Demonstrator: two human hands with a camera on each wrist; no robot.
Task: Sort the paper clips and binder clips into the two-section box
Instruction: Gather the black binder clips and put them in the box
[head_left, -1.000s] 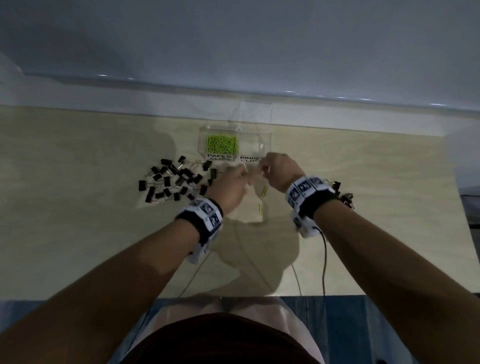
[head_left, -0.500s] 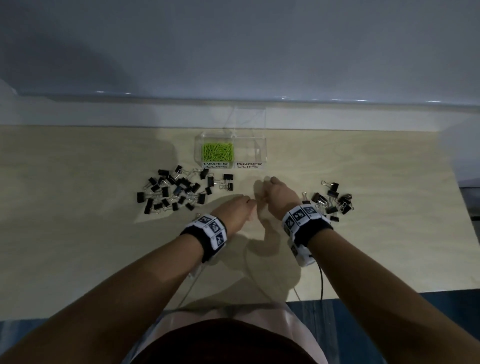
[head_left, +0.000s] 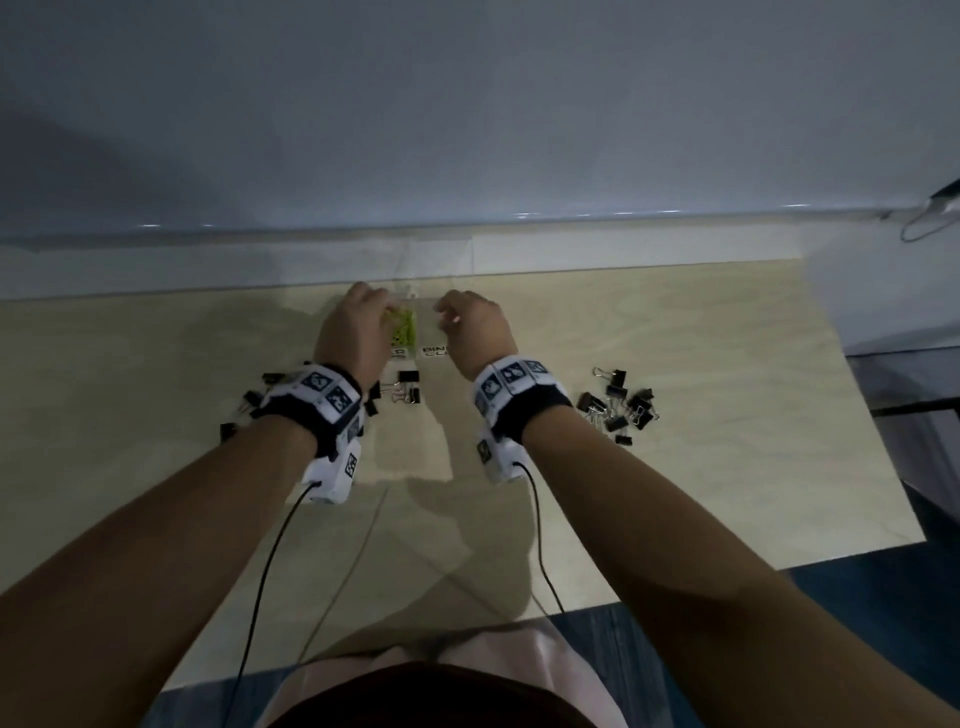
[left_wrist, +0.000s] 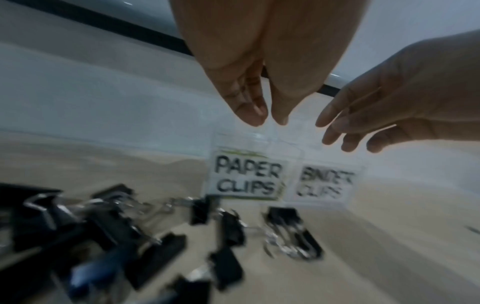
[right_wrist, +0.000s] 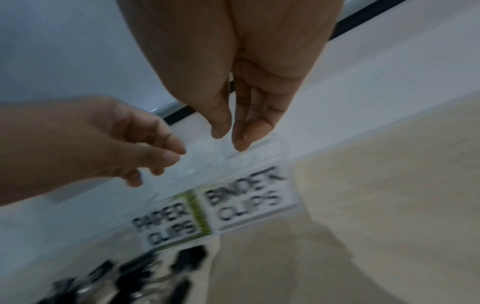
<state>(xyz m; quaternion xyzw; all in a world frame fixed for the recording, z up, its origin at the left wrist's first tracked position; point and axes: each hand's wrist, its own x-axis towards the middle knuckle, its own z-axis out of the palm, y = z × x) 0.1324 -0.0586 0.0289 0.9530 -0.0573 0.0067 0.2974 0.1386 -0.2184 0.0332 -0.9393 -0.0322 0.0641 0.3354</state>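
Both hands hover over the clear box (head_left: 434, 332) at the table's (head_left: 727, 467) far edge, the left hand (head_left: 353, 332) above the green paper clips (head_left: 404, 332), the right hand (head_left: 475, 327) above the other section. Fingers hang loosely together, seemingly holding nothing. Black binder clips (head_left: 621, 405) lie nearer, on either side.

You wear black wristbands (head_left: 535, 402) with white marker tiles (head_left: 326, 391); white camera units (head_left: 335, 470) trail thin black cables (head_left: 260, 587).
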